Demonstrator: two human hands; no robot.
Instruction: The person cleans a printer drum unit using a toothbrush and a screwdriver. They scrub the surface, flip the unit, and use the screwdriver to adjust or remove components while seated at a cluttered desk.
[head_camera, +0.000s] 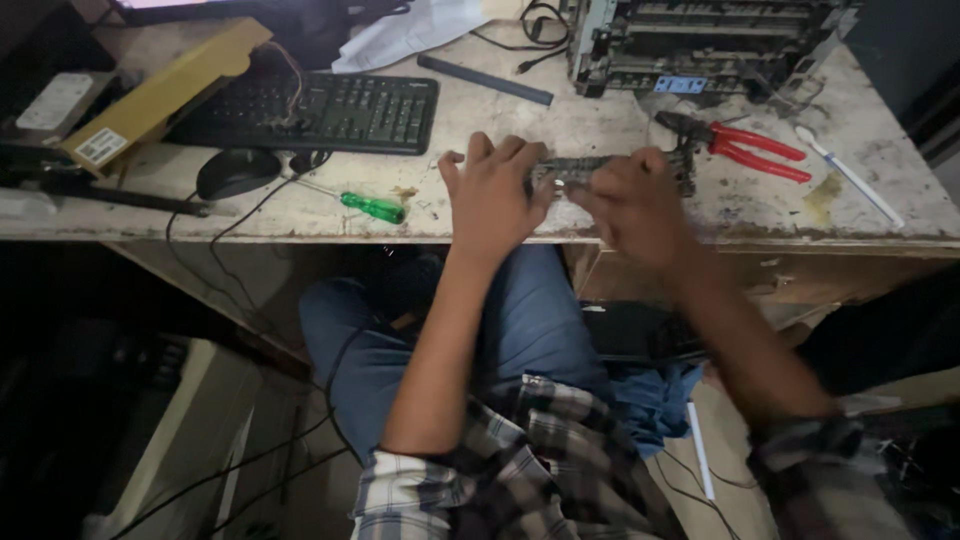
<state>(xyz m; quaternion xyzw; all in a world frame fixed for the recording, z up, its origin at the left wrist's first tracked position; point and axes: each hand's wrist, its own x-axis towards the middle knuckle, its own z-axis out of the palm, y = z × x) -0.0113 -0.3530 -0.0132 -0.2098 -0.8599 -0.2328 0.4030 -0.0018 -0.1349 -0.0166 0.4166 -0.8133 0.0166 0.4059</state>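
Holding a long dark mechanical part (590, 172) between them, both hands work at the front edge of a worn, stained workbench (560, 125). The left hand (490, 195) has its fingers curled over the part's left end, pressed close together, thumb out to the side. The right hand (630, 200) grips the right half, fingers bent around it; the blur there hides exactly how the fingertips sit. The part lies just above the bench surface, near its front edge, and whether it rests on the bench cannot be told.

Taking the part as the landmark: just to its right lie red-handled pliers (745, 145), their dark jaws close to the part's right end. Farther right is a thin white stick-like tool (850, 175). Behind the part stands an opened machine chassis (700, 40), and a dark flat bar (485, 80) lies behind and to the left. To the left, near the bench edge, is a green-handled screwdriver (372, 207); beyond it a black keyboard (320, 110), a black mouse (238, 172) and a yellowish cardboard box (160, 95). Below the part are the person's blue-trousered knees (520, 320) and checked shirt sleeves. Nothing lies between the hands and the part.
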